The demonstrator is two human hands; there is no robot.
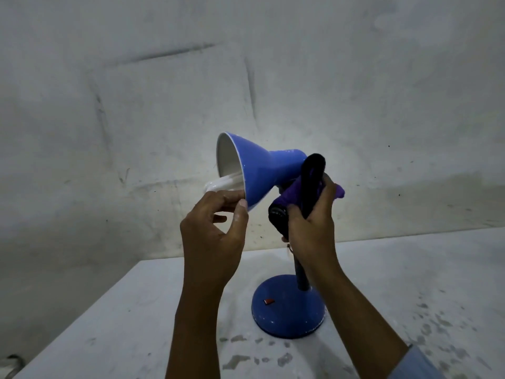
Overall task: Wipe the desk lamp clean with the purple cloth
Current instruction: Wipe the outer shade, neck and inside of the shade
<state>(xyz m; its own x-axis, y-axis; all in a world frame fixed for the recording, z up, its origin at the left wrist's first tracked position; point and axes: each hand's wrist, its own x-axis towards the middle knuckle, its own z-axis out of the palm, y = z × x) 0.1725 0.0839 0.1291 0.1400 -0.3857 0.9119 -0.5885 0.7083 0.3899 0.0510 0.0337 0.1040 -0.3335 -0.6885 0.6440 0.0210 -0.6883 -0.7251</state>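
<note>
Desk lamp point(273, 203) stands on the pale counter point(136, 310), its round blue base point(289, 307) planted near the middle, and we are right in the thick of the wiping. Our left hand point(216, 231) pinches the lower rim of the blue shade point(257, 168) between thumb and fingertips, steadying it with the white bulb point(218, 184) poking out beside the fingers. Our right hand point(311, 217) is curled around the purple cloth point(295, 195) and presses it against the black flexible neck point(314, 170) just behind the shade, so the neck is what's being worked on now. We'd judge the job as mid-way at best: the shade shows pale specks on its top, the base carries chipped or dusty marks along its edge, and the stem point(302, 274) below the hand looks untouched, though we cannot tell dirt from worn paint here. The base, the stem and probably the shade appear left to do.
</note>
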